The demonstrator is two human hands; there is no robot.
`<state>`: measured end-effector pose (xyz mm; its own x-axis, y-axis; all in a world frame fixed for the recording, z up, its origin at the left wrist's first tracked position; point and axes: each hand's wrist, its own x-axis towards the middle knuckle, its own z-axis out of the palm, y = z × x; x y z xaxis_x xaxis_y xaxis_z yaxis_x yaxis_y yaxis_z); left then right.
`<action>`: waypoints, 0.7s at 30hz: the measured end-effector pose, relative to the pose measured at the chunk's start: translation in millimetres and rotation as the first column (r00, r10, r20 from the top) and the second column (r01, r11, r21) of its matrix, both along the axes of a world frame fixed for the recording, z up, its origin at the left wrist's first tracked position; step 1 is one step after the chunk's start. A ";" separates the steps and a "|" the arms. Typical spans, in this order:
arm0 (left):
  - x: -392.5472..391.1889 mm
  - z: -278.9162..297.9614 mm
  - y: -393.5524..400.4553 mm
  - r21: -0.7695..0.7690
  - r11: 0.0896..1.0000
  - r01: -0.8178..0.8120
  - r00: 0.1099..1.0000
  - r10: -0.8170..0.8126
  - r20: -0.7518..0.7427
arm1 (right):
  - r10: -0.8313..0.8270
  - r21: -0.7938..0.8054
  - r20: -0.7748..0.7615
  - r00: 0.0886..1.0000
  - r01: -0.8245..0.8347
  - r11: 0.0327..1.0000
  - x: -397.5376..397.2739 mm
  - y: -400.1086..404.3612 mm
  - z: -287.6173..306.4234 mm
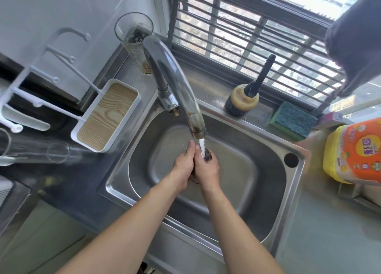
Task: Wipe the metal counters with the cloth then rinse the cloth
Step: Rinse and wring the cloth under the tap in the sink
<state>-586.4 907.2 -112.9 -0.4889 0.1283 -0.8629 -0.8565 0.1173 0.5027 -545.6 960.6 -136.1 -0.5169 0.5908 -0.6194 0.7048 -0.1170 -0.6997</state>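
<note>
Both of my hands are together over the middle of the steel sink (pixel 268 218), under the tap (pixel 177 83). A white stream of water (pixel 202 148) runs from the spout onto a small dark cloth (pixel 208 156). My right hand (pixel 207 167) grips the cloth, and only a dark wet bit of it shows between the fingers. My left hand (pixel 183 164) presses against the right one with its fingers straight and pointing up towards the spout. The metal counter (pixel 321 232) extends to the right of the sink.
A white rack with a wood-look tray (pixel 107 116) stands left of the sink, a tall glass (pixel 134 40) behind it. On the back ledge are a dark bottle (pixel 242 100) and a green sponge (pixel 292 120). A yellow-orange detergent jug (pixel 354 152) sits at the right. A dark cloth (pixel 356 40) hangs by the window.
</note>
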 end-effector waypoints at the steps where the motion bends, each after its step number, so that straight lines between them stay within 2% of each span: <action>1: -1.1 -1.3 -0.7 -0.008 1.000 0.012 1.000 -0.013 -0.009 | -0.005 -0.030 -0.005 1.000 0.005 1.000 -1.1 0.9 -2.1; 5: -3.4 4.8 -3.9 -0.094 0.983 0.158 0.984 -0.165 -0.065 | -0.072 -0.120 0.046 0.996 0.077 0.990 -3.0 6.7 1.8; 7: -0.8 1.8 -6.1 -0.107 0.960 0.257 0.959 -0.267 -0.092 | -0.213 -0.253 0.146 0.966 0.245 0.936 -2.9 9.7 0.2; 9: 4.5 -4.5 -9.2 -0.104 0.940 0.326 0.929 -0.339 -0.151 | -0.363 -0.344 0.229 0.903 0.424 0.838 -1.7 14.4 -1.3; 12: 8.5 -14.1 -21.0 -0.265 0.890 0.371 0.887 -0.424 -0.183 | -0.502 -0.267 0.173 0.847 0.531 0.804 1.1 27.4 -2.7; 13: 9.3 -16.0 -24.6 -0.269 0.908 0.322 0.918 -0.369 -0.146 | -0.523 -0.253 0.114 0.845 0.534 0.807 2.4 31.3 -0.8; 15: 7.2 -13.3 -26.4 -0.133 0.984 0.118 0.993 -0.114 0.036 | -0.496 -0.259 0.020 0.868 0.483 0.836 6.2 32.2 3.3; 17: 4.2 -6.5 -21.7 -0.072 0.996 -0.060 0.982 0.072 0.176 | -0.384 -0.247 -0.015 0.923 0.369 0.896 12.3 24.2 -1.7; 19: 0.6 -1.9 -13.7 -0.102 0.992 -0.077 0.978 0.095 0.185 | -0.228 -0.328 -0.014 0.973 0.212 0.921 17.0 8.5 -4.4; 21: -1.5 2.0 -7.8 -0.158 0.987 -0.012 0.990 0.034 0.134 | -0.115 -0.440 -0.023 0.993 0.093 0.893 18.2 -4.5 -4.9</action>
